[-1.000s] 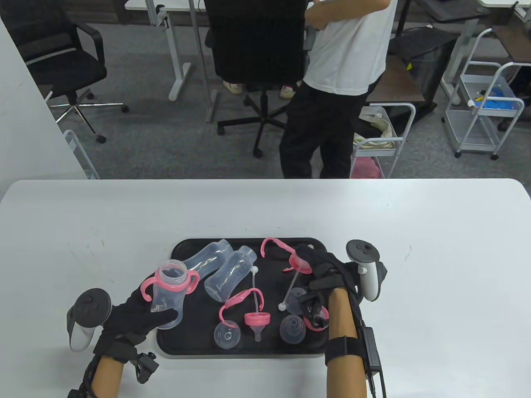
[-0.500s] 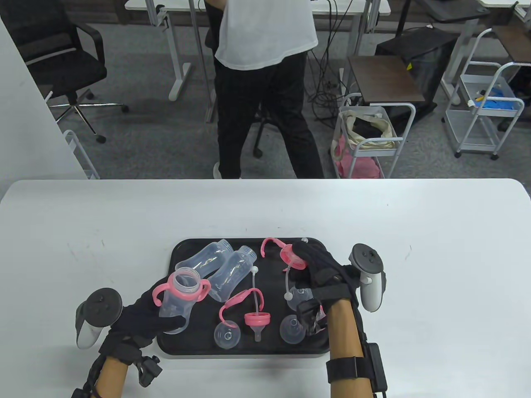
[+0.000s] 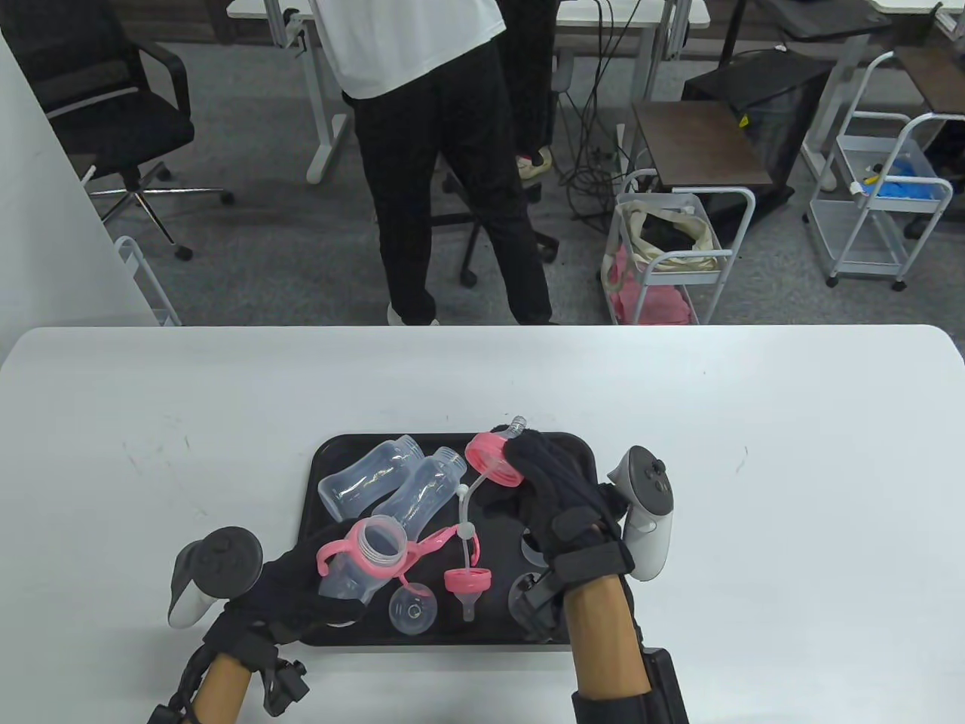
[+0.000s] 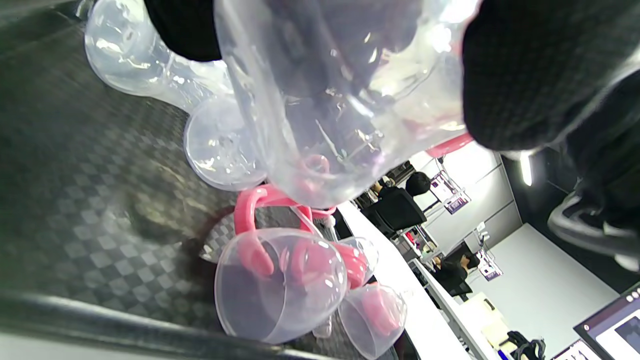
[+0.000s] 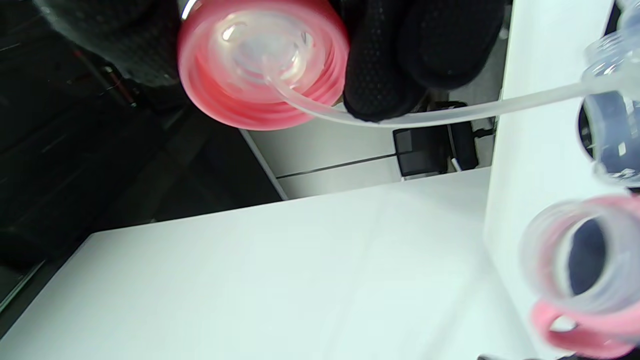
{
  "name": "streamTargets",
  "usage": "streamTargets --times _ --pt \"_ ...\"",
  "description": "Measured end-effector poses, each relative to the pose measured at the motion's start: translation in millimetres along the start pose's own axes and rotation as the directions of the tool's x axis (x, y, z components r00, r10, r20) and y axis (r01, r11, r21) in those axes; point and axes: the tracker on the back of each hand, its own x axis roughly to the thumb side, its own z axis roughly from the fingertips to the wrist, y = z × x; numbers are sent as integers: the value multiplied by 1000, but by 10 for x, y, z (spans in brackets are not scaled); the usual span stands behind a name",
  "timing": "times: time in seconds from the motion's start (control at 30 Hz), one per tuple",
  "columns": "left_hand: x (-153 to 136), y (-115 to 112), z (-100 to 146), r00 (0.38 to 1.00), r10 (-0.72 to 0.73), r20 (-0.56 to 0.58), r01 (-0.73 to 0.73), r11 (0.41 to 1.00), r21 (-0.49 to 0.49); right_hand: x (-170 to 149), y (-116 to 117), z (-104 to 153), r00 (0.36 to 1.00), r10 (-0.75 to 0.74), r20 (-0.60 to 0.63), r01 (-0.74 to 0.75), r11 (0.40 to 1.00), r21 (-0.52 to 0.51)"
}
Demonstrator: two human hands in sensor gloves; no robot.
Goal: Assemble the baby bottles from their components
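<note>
While both hands work above the black tray [image 3: 317, 460] on the white desk [image 3: 151, 422], the parts lie as follows, left to right:

Left hand [image 3: 294, 596]: fingers curled round the body of a clear bottle; tracker strapped to its back.
Held bottle [image 3: 358, 569]: tilted, open neck facing up and to the right; pink handle ring [image 3: 332, 548] seated round the neck; it is over the tray's near-left corner. The left wrist view shows the gloved fingers [image 4: 525, 75] wrapped round its clear wall.
Loose bottles [image 3: 362, 475]: two clear bodies lying on their sides, side by side, in the tray's far-left part.
Clear dome cap [image 3: 412, 609]: on the tray near the front edge, just right of the held bottle.
Pink handle piece [image 3: 441, 537]: lying on the tray, beside the held bottle's neck.
Pink collar with teat [image 3: 467, 582]: on the tray, teat pointing toward the near edge, straw rising from it.
Pink screw cap [image 3: 490, 460]: lifted over the tray's far edge, pinched at its rim by the right hand; a clear straw [image 3: 471, 494] hangs from its underside toward the held bottle.
Right hand [image 3: 562, 498]: fingertips pressed on the cap rim; the right wrist view shows the fingers [image 5: 380, 75] beside the cap's hollow underside.
</note>
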Motion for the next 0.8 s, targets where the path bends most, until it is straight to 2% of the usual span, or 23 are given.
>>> streamTargets --times 0.37,0.53,0.8 --pt "81 -103 -56 999 -5 45 7 999 -50 227 477 -72 997 15 77 -25 991 131" --pt "123 -142 -73 998 5 65 -1 999 -53 64 555 -136 999 13 43 -20 986 164" --pt "105 -126 -64 998 26 64 -23 999 -47 -344 462 -99 994 73 76 -80 993 92"
